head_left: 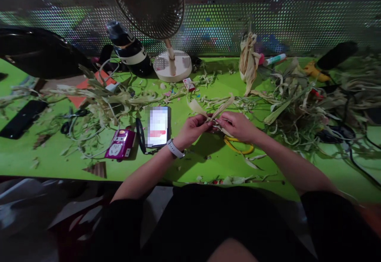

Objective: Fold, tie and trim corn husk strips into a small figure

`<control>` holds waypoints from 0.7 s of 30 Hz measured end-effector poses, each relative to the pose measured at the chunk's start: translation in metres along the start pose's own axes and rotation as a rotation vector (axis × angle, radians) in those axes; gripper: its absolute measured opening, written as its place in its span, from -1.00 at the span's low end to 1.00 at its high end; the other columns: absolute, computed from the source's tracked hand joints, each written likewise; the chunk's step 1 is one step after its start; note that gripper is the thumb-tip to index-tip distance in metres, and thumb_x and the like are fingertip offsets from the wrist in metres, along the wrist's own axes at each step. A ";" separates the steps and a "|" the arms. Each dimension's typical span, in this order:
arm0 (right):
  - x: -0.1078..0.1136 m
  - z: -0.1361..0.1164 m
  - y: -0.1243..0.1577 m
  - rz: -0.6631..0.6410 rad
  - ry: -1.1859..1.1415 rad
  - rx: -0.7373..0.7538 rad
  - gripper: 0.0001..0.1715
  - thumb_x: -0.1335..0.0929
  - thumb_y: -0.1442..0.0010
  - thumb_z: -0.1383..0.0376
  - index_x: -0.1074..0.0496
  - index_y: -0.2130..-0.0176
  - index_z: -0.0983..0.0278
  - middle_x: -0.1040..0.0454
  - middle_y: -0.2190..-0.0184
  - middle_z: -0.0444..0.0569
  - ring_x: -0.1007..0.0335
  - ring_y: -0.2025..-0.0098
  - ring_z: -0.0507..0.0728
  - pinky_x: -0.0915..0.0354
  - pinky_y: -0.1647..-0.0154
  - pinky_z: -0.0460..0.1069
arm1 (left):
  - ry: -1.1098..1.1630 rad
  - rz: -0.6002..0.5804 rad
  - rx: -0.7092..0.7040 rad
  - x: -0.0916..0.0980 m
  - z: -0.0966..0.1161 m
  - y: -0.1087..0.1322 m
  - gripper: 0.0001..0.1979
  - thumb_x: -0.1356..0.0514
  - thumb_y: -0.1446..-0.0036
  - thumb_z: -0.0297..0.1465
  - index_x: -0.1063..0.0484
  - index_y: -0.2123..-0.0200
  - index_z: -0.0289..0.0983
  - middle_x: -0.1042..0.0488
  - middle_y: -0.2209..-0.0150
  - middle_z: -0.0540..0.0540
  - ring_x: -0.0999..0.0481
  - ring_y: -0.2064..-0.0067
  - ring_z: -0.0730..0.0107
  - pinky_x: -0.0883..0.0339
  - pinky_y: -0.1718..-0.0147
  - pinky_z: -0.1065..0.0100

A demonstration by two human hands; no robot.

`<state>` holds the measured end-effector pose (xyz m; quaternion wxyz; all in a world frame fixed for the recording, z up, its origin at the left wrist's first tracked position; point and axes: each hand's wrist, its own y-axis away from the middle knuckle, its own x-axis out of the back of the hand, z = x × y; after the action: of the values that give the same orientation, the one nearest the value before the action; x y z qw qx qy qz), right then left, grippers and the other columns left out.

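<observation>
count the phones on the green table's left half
2: black rectangular phone, far left; lit-screen, dark-edged phone, left of the bare left hand. Pale leaf scraps may hide others.

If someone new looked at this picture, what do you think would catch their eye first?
Probably the bright green table, which spans the view under scattered leaf scraps. At its middle, pale husk-like strips stick up from the grip of the left hand and right hand. A lit screen glows left of the hands, and a large round fan looms at the back.
</observation>
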<state>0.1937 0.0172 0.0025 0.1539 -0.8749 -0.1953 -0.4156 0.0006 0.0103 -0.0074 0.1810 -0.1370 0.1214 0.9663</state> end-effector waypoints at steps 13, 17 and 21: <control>-0.001 -0.008 0.005 0.236 -0.177 -0.224 -0.06 -0.37 -0.11 -0.10 -0.05 -0.27 0.28 -0.55 0.28 0.06 -0.47 0.33 0.23 -0.33 0.31 0.10 | 0.113 0.332 -0.082 0.010 0.006 -0.009 -0.59 -0.44 0.18 -0.26 -0.46 0.26 -0.29 -0.56 0.40 0.01 -0.55 0.41 0.52 -0.35 0.43 0.50; -0.007 -0.012 0.011 0.133 0.194 -0.029 -0.61 -0.19 -0.34 0.17 -0.39 -0.03 0.29 -0.52 0.38 0.05 -0.38 0.41 0.16 -0.23 0.38 0.04 | 0.044 0.334 -0.101 0.015 0.003 -0.012 -0.61 -0.41 0.14 -0.25 -0.46 0.24 -0.29 -0.56 0.38 -0.02 -0.55 0.37 0.48 -0.35 0.36 0.46; -0.002 -0.018 0.013 0.132 0.601 0.319 -0.63 -0.15 -0.35 0.36 -0.50 0.25 0.29 -0.46 0.42 0.05 -0.30 0.36 0.14 -0.16 0.32 0.04 | -0.191 0.228 -0.154 0.018 -0.002 -0.013 -0.76 -0.35 0.05 -0.29 -0.49 0.34 -0.31 -0.54 0.43 -0.04 -0.49 0.40 0.43 -0.33 0.35 0.40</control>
<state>0.1869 -0.0022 0.0105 0.3662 -0.6891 -0.1467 -0.6079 -0.0105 0.0271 -0.0168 0.0699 -0.0432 0.0441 0.9956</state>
